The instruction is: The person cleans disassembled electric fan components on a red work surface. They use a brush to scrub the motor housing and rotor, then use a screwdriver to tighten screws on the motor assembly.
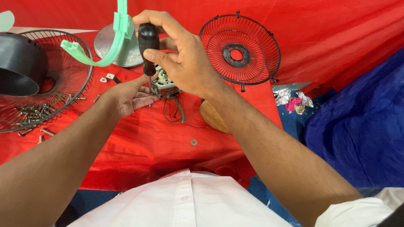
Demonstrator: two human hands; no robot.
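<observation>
gripping a black-handled screwdriver [148, 42] upright in the right hand [181, 59], fingers closed around the handle, shaft pointing down at a small metal fan motor [165, 85]. steadying the motor with the left hand [126, 97], palm up, fingers curled against its 9 o'clock side and touching the screwdriver tip area; closed loosely on the motor. motor resting on a red cloth [143, 143] covering the counter, near the centre of the view, with thin black and green wires [176, 110] trailing from it toward 6 o'clock.

lying at 12 o'clock from the motor: a round grey metal base plate [110, 48], with a pale green curved plastic bracket [110, 42] crossing above it. sitting at 2 o'clock: a black wire fan guard [240, 48]. sitting at 9 o'clock: a second wire guard [63, 90] holding a black dome-shaped cover [19, 63] and a pile of loose screws [33, 113]. lying at 5 o'clock, just beside the right forearm: a brown wooden piece [211, 117], and a small washer [194, 142] lower down. lying at 3 o'clock, off the cloth: crumpled foil and pink wrappers [293, 102] beside a blue cloth [357, 126].
</observation>
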